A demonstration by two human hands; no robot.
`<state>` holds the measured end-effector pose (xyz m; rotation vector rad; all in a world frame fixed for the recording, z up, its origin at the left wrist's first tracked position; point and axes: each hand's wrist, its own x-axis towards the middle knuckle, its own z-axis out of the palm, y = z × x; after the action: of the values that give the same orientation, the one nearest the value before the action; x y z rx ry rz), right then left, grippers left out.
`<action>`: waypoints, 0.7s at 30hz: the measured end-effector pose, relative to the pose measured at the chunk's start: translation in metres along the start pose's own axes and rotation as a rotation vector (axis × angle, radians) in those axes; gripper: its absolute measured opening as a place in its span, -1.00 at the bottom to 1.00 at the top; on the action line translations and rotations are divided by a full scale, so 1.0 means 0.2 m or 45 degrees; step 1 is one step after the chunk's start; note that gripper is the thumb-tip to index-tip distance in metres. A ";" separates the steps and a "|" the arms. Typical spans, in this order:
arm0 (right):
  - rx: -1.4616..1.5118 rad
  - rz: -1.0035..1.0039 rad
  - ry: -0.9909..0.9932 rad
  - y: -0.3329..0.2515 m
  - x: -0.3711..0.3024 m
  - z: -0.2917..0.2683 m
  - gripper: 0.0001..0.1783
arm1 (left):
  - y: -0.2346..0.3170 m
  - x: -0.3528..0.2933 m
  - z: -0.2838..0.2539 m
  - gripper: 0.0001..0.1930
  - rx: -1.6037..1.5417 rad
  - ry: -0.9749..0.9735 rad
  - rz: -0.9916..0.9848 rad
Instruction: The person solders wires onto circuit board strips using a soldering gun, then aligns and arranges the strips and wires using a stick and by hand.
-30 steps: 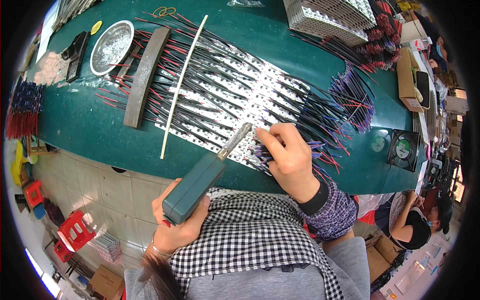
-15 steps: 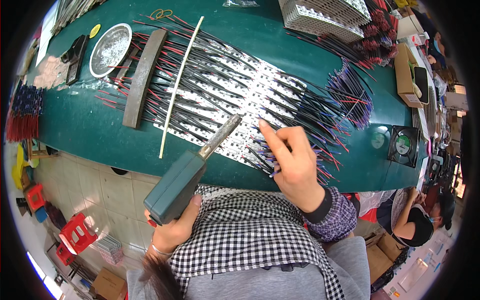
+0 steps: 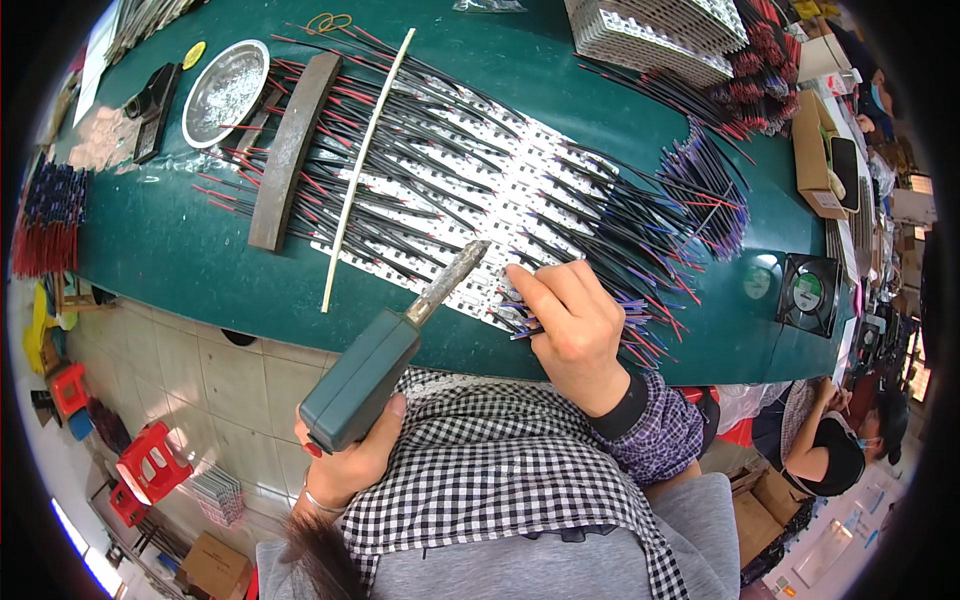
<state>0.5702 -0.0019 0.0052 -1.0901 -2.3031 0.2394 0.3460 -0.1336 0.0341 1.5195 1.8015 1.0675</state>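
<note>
My left hand (image 3: 355, 450) grips the dark green body of a soldering gun (image 3: 362, 380). Its worn metal tip (image 3: 455, 280) reaches over the near part of white circuit boards (image 3: 520, 190) laid in a sheet. My right hand (image 3: 580, 335) is closed, with its index fingertip down on the boards just right of the tip. What its fingers pinch is hidden; black wires (image 3: 640, 240) with purple and red ends lie around and under them. More black wires with red ends (image 3: 400, 150) run left from the boards, beneath a thin pale stick (image 3: 370, 165) and a dark bar (image 3: 293, 150).
A metal bowl (image 3: 226, 95) of clear bits stands left of the bar, beside a black stand (image 3: 155, 115). Stacked boards (image 3: 655, 40) and wire bundles (image 3: 705, 190) lie at the far right. A small fan (image 3: 808, 292) sits near the right edge. A person (image 3: 835, 440) works at right.
My right hand has drawn slightly left and nearer to me, its fingertip coming down beside the tip. The soldering gun has shifted a little to the right in my left hand.
</note>
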 end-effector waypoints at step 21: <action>-0.003 -0.013 -0.017 0.00 0.01 0.02 -0.61 | 0.03 0.03 -0.01 -0.77 -0.152 -0.211 -0.183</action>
<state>0.5672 -0.0007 0.0028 -1.0811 -2.3210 0.2407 0.3467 -0.1273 0.0415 1.3451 1.6747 0.9341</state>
